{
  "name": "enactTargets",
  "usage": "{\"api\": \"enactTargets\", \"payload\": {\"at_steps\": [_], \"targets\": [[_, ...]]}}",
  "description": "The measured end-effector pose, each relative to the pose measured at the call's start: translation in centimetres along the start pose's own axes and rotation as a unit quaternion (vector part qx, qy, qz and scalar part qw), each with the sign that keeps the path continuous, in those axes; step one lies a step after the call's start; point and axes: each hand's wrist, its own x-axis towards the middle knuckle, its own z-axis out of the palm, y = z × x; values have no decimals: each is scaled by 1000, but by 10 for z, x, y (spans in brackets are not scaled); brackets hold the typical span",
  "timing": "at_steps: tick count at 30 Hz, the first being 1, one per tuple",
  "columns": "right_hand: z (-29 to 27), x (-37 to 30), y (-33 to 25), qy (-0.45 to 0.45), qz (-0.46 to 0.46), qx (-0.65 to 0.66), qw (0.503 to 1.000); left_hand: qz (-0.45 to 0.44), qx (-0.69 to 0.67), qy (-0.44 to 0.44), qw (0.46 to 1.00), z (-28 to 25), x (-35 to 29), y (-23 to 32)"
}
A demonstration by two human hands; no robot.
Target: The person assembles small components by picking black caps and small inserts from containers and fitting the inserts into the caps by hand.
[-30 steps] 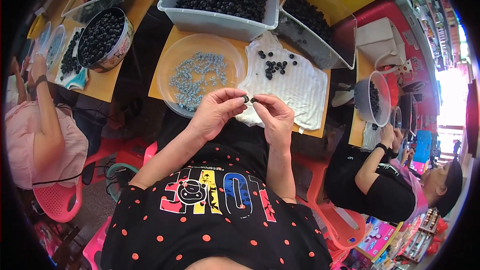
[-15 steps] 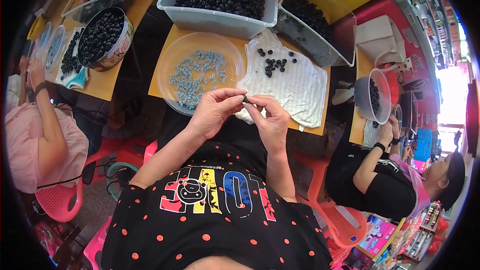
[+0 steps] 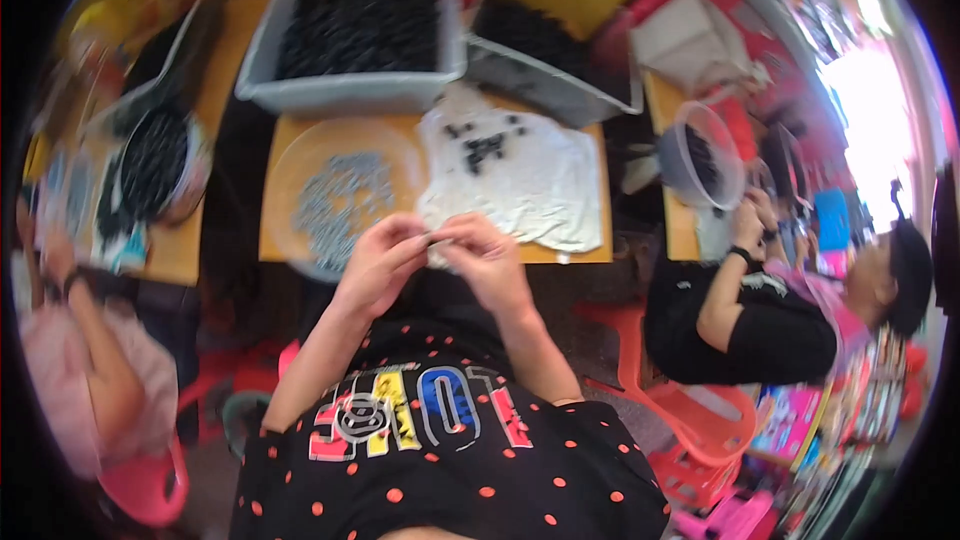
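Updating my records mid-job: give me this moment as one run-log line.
Left hand and right hand: fingertips together on dark piece, blurred | cloth: black beads on it | bowl: blue-grey pieces inside

Strong daylight comes from a bright opening (image 3: 865, 130) at the right, blown out to white glare, while the space under the bench (image 3: 285, 130) sinks into deep shadow. Blur smears the view, running the black beads (image 3: 485, 147) together; fisheye distortion stretches the sides, and the corners go black.
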Motion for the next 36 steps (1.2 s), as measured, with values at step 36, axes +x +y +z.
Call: {"api": "enactTargets", "payload": {"at_steps": [36], "targets": [[40,-17,-2,-20,37,166,985,-136,-64,-68,986,-19,-13,27]]}}
